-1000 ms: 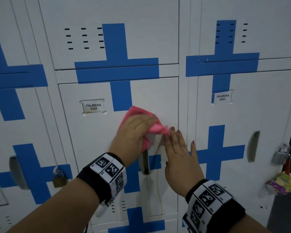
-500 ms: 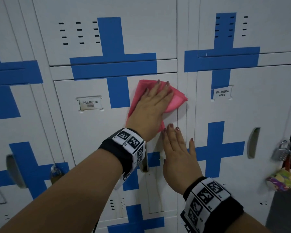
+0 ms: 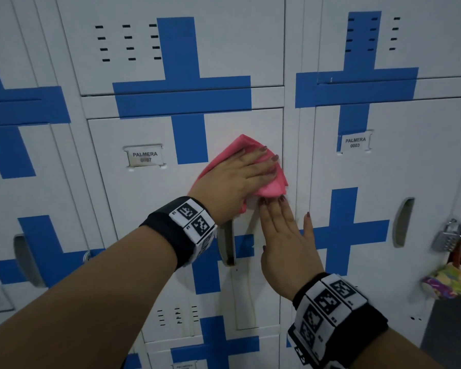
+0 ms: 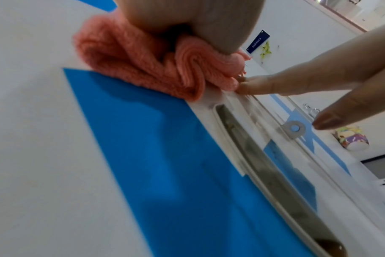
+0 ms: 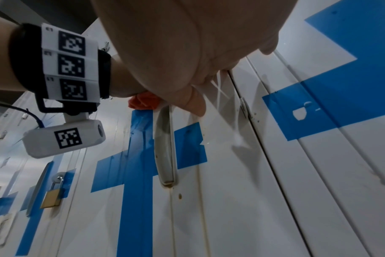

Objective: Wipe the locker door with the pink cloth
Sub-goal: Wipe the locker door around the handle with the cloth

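Note:
The pink cloth [image 3: 273, 186] lies against the white locker door [image 3: 149, 203] near its right edge, right of the blue cross and above the recessed handle [image 3: 226, 246]. My left hand [image 3: 245, 171] presses it flat to the door with straight fingers; in the left wrist view the cloth [image 4: 143, 66] bunches under the palm. Just below it, my right hand [image 3: 285, 241] rests flat and open on the door edge, its fingertips [image 4: 248, 85] touching the cloth's lower edge. The right wrist view shows only a scrap of the cloth [image 5: 143, 101].
A name plate [image 3: 145, 156] sits left of the blue cross. The locker to the right carries a combination padlock [image 3: 447, 235] with a colourful pouch [image 3: 447, 284] hanging below. A brass padlock [image 5: 52, 196] hangs on the locker to the left.
My left hand swept the cloth up the door from beside the handle, then came back down and right a little. The right hand stayed flat in place.

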